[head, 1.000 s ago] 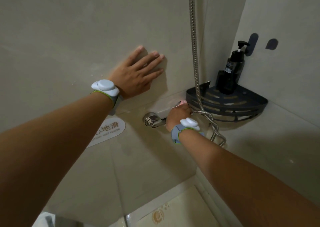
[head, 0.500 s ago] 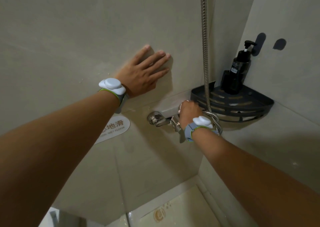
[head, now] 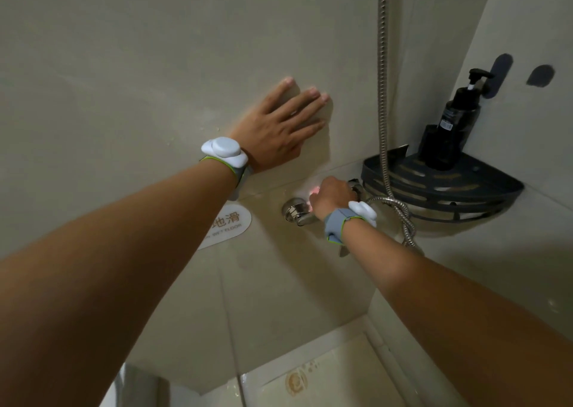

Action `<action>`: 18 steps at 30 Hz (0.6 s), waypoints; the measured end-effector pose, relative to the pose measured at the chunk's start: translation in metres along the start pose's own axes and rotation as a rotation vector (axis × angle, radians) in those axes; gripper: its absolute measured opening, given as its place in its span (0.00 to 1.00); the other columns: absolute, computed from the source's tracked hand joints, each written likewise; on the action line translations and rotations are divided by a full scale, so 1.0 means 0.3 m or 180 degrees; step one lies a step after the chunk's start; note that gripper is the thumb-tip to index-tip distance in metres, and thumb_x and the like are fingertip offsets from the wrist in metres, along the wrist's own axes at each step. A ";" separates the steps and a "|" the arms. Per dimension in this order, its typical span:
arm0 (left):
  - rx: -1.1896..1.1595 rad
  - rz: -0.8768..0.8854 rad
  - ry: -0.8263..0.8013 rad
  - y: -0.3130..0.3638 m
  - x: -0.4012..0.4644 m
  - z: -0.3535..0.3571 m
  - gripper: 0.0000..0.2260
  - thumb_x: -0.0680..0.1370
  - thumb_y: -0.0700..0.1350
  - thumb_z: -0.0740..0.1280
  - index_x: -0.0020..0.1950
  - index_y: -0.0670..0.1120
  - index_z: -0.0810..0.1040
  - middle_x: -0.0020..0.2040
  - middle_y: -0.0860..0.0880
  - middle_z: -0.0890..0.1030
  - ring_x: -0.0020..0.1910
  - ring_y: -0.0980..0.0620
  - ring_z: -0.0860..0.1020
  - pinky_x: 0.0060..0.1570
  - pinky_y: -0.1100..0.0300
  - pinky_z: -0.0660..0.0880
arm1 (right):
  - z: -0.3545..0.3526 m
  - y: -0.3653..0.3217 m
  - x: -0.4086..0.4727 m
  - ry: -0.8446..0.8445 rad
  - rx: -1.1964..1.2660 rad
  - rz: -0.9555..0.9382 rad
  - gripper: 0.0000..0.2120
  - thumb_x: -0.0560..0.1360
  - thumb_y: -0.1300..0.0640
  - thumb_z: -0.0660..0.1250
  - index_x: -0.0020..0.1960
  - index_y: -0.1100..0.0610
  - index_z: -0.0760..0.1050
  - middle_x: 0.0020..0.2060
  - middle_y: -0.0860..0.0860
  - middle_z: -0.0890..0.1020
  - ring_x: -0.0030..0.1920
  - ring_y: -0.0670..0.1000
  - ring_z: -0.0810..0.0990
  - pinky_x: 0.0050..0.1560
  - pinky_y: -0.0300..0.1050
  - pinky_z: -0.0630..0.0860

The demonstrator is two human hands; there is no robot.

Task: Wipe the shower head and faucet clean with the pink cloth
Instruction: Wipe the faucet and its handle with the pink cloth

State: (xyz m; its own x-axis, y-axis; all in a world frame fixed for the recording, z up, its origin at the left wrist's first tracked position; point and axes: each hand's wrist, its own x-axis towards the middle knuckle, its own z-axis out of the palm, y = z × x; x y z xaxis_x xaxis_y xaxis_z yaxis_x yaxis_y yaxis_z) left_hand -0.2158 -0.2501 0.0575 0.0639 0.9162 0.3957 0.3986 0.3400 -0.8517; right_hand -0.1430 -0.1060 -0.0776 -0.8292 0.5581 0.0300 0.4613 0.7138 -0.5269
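The chrome faucet (head: 294,212) juts from the beige wall low in the shower corner. My right hand (head: 333,197) is curled over its body and holds the pink cloth (head: 313,190), of which only a small pink edge shows by the fingers. My left hand (head: 285,127) lies flat on the wall above and left of the faucet, fingers straight. A metal shower hose (head: 383,80) runs up the wall and loops beside my right wrist. The shower head is out of view.
A black corner shelf (head: 449,192) right of the faucet carries a black pump bottle (head: 459,112). Two dark hooks (head: 541,76) are on the right wall. A white wet-floor sticker (head: 229,223) sits left of the faucet. Tiled floor lies below.
My right hand has shifted left along the faucet, and a bit of pink cloth now shows. The left hand stays pressed on the wall. The view has drifted slightly.
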 end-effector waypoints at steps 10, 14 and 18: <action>-0.0086 -0.0064 -0.0086 0.006 -0.002 -0.007 0.22 0.82 0.48 0.57 0.76 0.49 0.73 0.82 0.43 0.65 0.80 0.41 0.65 0.78 0.35 0.61 | -0.010 -0.004 -0.121 0.0466 -0.0029 -0.0726 0.08 0.78 0.56 0.66 0.55 0.57 0.75 0.49 0.58 0.84 0.52 0.62 0.81 0.48 0.49 0.76; -0.0051 -0.0030 -0.0080 0.003 0.000 -0.010 0.23 0.82 0.48 0.58 0.76 0.49 0.73 0.81 0.43 0.65 0.80 0.41 0.65 0.78 0.35 0.59 | 0.045 -0.016 -0.222 0.0465 -0.0143 -0.1173 0.09 0.77 0.56 0.63 0.56 0.55 0.77 0.52 0.56 0.78 0.55 0.58 0.75 0.50 0.50 0.73; -0.0056 -0.0016 -0.0092 0.008 0.006 -0.013 0.22 0.82 0.48 0.59 0.76 0.49 0.73 0.82 0.43 0.65 0.80 0.41 0.65 0.78 0.35 0.60 | 0.113 0.009 -0.300 0.0739 -0.0334 -0.1131 0.13 0.76 0.51 0.65 0.57 0.55 0.77 0.58 0.56 0.75 0.59 0.58 0.73 0.53 0.50 0.74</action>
State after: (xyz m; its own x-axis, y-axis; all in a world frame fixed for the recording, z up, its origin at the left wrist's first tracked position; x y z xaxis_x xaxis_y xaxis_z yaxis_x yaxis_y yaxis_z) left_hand -0.2110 -0.2484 0.0576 0.0355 0.9204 0.3895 0.4150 0.3410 -0.8435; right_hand -0.0778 -0.1686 -0.1105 -0.8548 0.3419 0.3904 0.1997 0.9110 -0.3607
